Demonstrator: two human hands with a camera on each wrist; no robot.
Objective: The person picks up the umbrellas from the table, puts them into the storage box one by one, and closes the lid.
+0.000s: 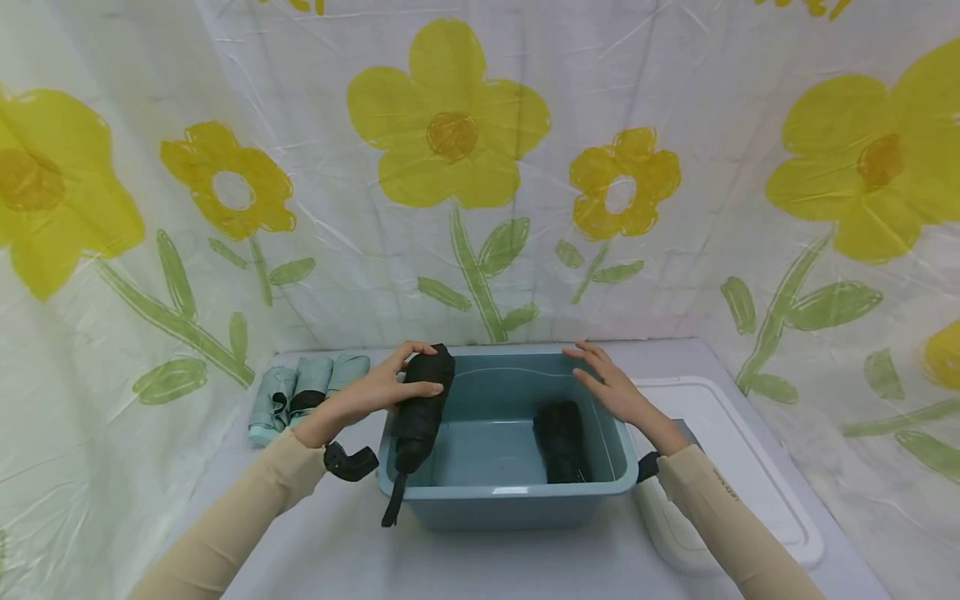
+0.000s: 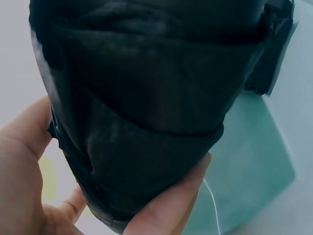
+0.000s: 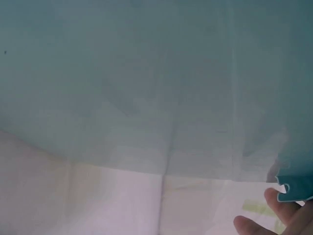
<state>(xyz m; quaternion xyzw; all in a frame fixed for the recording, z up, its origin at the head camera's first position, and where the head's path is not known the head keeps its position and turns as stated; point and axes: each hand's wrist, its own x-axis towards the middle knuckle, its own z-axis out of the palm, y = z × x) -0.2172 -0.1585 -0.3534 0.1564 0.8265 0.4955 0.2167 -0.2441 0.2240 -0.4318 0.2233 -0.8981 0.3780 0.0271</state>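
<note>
A folded black umbrella (image 1: 426, 400) is gripped by my left hand (image 1: 378, 387), thumb on one side and fingers over its far end. It overlaps the left side of a blue-grey plastic bin (image 1: 517, 507), its strap hanging past the front rim. The left wrist view shows the black umbrella (image 2: 146, 88) up close between thumb and fingers. Inside the bin, a second folded black umbrella (image 1: 562, 442) lies along the right side. My right hand (image 1: 611, 387) rests at the bin's far right rim, fingers extended. In the right wrist view its fingers (image 3: 283, 208) show beside the rim.
Several light teal folded umbrellas (image 1: 309, 383) lie side by side on the white table (image 1: 322, 533), left of the bin. A white lid (image 1: 750, 483) lies to the right, partly under the right forearm. A flower-printed curtain (image 1: 315, 208) surrounds the table.
</note>
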